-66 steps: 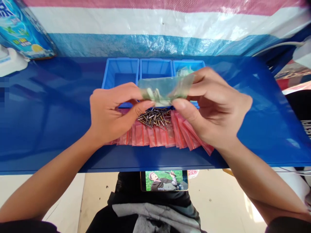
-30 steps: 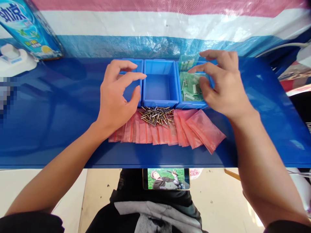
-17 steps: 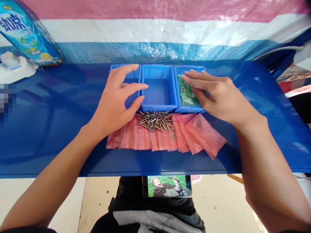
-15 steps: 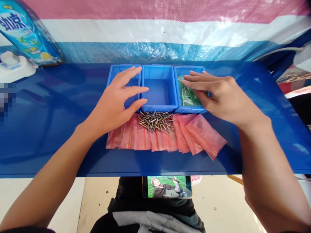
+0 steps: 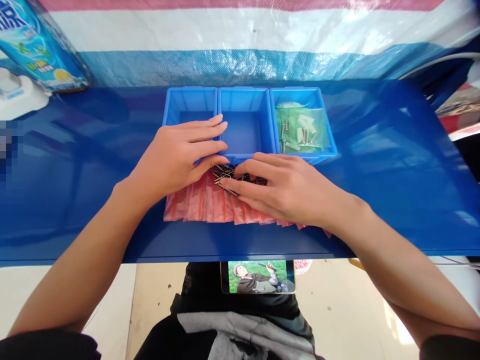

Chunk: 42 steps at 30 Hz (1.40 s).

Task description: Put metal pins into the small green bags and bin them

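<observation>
My left hand is open over the front of the left blue bin, its fingertips near the divider. My right hand lies over the pile of small metal rivets, fingers spread and touching it. The rivets rest on a row of pink zip bags, partly hidden by both hands. The middle blue bin shows a bare floor. Green bags with screws and white plugs lie in the right blue bin.
A blue detergent pack and a white device stand at the back left of the blue table. A striped sheet hangs behind. Below the table edge, a phone rests on the lap.
My right hand has moved from the green bags in the right bin down and left onto the rivets. My left hand has shifted slightly. The view has tilted down a little.
</observation>
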Tool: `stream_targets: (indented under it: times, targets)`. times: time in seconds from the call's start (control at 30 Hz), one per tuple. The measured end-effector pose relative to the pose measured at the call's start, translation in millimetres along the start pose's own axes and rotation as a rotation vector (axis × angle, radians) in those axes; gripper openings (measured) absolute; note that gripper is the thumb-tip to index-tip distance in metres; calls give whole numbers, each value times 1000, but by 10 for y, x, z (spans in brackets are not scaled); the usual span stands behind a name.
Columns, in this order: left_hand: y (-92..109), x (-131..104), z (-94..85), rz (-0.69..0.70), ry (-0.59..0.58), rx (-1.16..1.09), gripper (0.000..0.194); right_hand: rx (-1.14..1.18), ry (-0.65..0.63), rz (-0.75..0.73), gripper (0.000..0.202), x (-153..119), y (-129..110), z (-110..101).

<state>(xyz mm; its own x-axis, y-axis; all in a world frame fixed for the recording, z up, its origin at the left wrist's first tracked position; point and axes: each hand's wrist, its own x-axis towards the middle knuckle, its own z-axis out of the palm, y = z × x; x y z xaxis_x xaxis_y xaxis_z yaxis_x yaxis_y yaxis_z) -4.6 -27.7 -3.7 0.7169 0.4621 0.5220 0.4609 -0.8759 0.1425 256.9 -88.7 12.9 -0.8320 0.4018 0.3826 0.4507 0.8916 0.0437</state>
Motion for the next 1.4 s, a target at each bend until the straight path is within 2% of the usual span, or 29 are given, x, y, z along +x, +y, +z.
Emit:
stream_targets:
  times: [0.07,0.23,0.4,0.53,0.57,0.67,0.7,0.73,0.8,0.87,0.93,1.0,1.07,1.1,1.13,1.2,1.23,1.33,1.4]
  targets:
    - [9,0,7,31,24,48,20,8,-33,15,26,-10,-15,39]
    - [16,22,19,158,92,98,18,110,17,25,22,-57,59,25]
    - [50,36,45,112,102,96,16,211,213,114,14,-22,80,-18]
    - [69,27,64,89,131,83,16,476,380,330,11,-5,64,-120]
    - [69,25,62,97,131,80,16,593,361,383,9,-13,68,-156]
    - [57,17,45,128,105,70,16,997,154,505,2,-57,112,-239]
    - [52,15,39,132,95,71,15,1092,131,554,2,-70,135,-248]
    - [48,12,33,135,88,72,15,1145,166,612,3,-77,161,-247]
    - [42,8,28,144,84,79,14,1150,357,699,12,-75,214,-220]
    - [43,4,26,152,86,89,13,1072,510,709,23,-58,255,-197]
    - [46,1,21,156,87,99,13,937,550,678,22,-54,267,-222]
    - [50,3,13,152,81,105,13,706,472,624,11,-107,232,-321]
    - [53,9,1,155,73,105,13,466,285,517,10,-259,154,-480]
    - [55,13,-4,159,69,105,13,392,189,436,15,-376,106,-566]
    - [56,17,-9,168,67,107,13,411,100,361,25,-515,57,-643]
    - [61,23,-15,183,63,119,13,432,-116,337,45,-826,-29,-743]
    - [64,24,-17,186,61,128,13,414,-190,364,47,-975,-63,-756]
    - [68,19,-17,187,63,140,14,342,-273,416,47,-1280,-139,-653]
    - [67,14,-14,186,72,135,13,188,-258,401,52,-1325,-189,-529]
